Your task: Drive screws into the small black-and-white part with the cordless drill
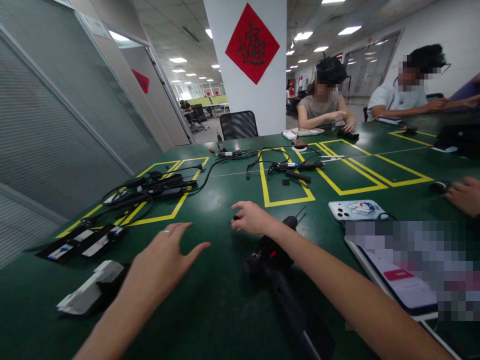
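My left hand (pixel 162 252) hovers over the green table (pixel 210 300), thumb and fingers spread, with a ring on one finger and nothing in its grasp. A small white-and-black object (pixel 92 290), its kind unclear, lies left of that forearm. Between the fingertips of my right hand (pixel 250 218) is a small black piece (pixel 236 217), too small to name. Under my right forearm lies a black power drill (pixel 277 290), partly hidden, its thin bit pointing away from me.
Tangled black cables (pixel 161 185) and black boxes (pixel 101 240) lie at left. Soldering-iron-like tools (pixel 300 165) lie beyond, among yellow tape outlines (pixel 288 203). A phone (pixel 356 209) and a laptop (pixel 363 260) are at right. Another person's hand (pixel 465 195) rests at the right edge; two people sit across.
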The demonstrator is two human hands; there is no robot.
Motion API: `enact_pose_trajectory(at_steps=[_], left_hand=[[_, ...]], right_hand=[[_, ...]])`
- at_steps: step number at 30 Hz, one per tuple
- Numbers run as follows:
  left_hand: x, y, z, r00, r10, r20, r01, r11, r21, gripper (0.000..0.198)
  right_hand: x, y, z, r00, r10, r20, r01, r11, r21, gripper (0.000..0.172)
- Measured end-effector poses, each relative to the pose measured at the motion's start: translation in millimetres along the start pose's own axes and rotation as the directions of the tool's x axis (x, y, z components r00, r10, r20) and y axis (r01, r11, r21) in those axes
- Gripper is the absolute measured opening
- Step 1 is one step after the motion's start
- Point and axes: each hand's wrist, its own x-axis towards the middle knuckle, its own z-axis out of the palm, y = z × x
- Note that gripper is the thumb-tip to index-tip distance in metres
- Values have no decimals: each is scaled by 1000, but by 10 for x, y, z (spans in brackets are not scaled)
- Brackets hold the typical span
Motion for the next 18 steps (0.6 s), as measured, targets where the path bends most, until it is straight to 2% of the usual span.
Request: enact_pose_trajectory(at_steps=[2,3,5,7,10,14,16,18], left_hand=[[118,445,113,981,187,-50,-191,978,-84,60],[170,598,184,962,263,-76,-271,954,-129,54],[236,770,325,931,347,-111,-363,907,-214,46],[246,817,433,926,359,-113,-376,896,-237,43],[208,802,485,938,328,-112,-345,909,-234,43],[184,648,329,954,266,-136,-290,934,-210,35],[147,404,189,969,161,-188,-191,969,-156,31],[44,17,54,968,41,-246,-65,994,-90,31]], right_hand=[[-14,-4,28,1000,-5,18,4,999,42,56],[-19,2,37,1000,-15,8,15,999,40,54],[-23,27,55,999,-30,-27,30,1000,1,51],[-12,56,86,998,-32,-57,29,998,-51,50],[19,83,152,998,-37,-53,34,998,-58,52],[25,72,136,994,-102,40,102,995,13,54],[-3,61,57,988,-155,12,156,982,-110,50],[-37,62,-31,980,-174,-93,135,937,-321,42]])
